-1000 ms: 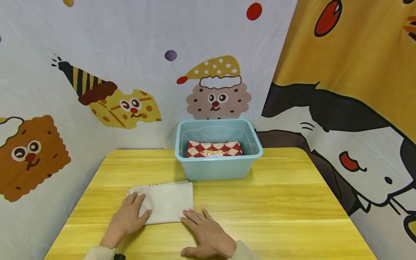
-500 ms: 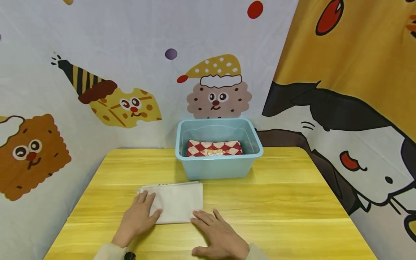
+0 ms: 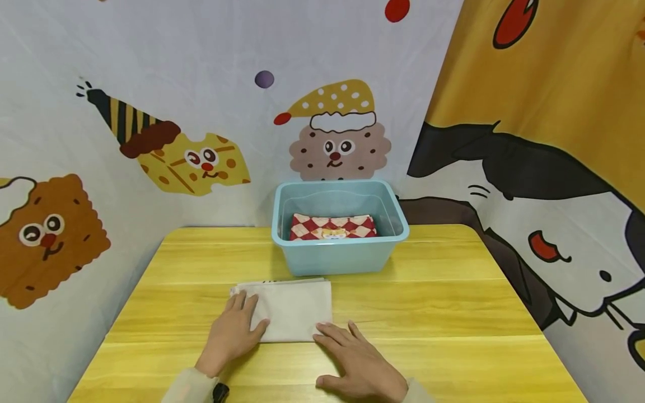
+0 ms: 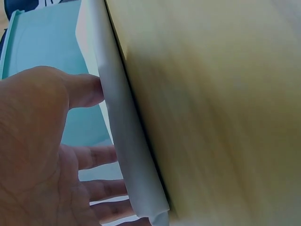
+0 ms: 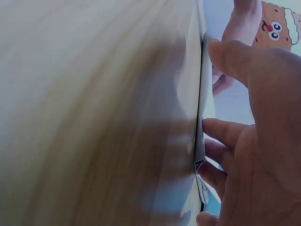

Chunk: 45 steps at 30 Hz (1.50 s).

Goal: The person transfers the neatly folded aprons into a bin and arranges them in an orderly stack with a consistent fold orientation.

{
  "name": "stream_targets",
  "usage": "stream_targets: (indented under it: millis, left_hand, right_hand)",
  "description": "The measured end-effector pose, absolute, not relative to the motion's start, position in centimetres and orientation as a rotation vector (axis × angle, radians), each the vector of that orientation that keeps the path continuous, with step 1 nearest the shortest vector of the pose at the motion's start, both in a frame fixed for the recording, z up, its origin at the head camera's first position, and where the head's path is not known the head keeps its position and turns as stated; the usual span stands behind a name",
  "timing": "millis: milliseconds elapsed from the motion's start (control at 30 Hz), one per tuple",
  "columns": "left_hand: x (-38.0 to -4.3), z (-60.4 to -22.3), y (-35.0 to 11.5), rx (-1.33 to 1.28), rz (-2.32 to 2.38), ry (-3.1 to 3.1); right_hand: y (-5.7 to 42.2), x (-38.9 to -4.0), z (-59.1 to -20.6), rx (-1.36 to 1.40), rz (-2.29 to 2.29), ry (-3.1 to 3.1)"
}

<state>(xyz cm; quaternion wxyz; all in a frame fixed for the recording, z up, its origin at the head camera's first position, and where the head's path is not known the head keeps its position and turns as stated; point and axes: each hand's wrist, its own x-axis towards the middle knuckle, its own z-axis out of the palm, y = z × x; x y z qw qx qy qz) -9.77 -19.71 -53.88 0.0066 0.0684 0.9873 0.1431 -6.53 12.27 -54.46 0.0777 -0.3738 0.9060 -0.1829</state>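
A folded white cloth (image 3: 292,310) lies flat on the table in front of the bin, with a bit of dark print along its far edge. My left hand (image 3: 235,327) rests on the cloth's left side, fingers stretched forward and thumb on its near edge. The fingertips of my right hand (image 3: 360,358) touch the cloth's near right corner, while that thumb points left over the wood. In the left wrist view the cloth's folded edge (image 4: 127,117) runs under the left thumb and fingers. The right wrist view shows the right fingers on the cloth's edge (image 5: 202,122).
A light blue plastic bin (image 3: 337,257) stands at the back of the yellow wooden table (image 3: 453,313). Inside it lies a folded red and white checked cloth (image 3: 304,228). A cartoon-printed curtain (image 3: 201,67) hangs behind the table. A black band (image 3: 220,392) sits at the left wrist.
Both hands have slid the folded white cloth to the right across the table, bringing it in front of the bin. The bin and the checked cloth have stayed in place.
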Motion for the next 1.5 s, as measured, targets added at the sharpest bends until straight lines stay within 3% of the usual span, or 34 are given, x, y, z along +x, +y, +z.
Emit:
stream_targets:
  millis: [1500]
  left_hand:
    - [-10.9,-53.5,-10.0,0.358,0.417,3.069]
  right_hand:
    - [21.5,-7.1,-53.1,-0.895,-0.798,2.661]
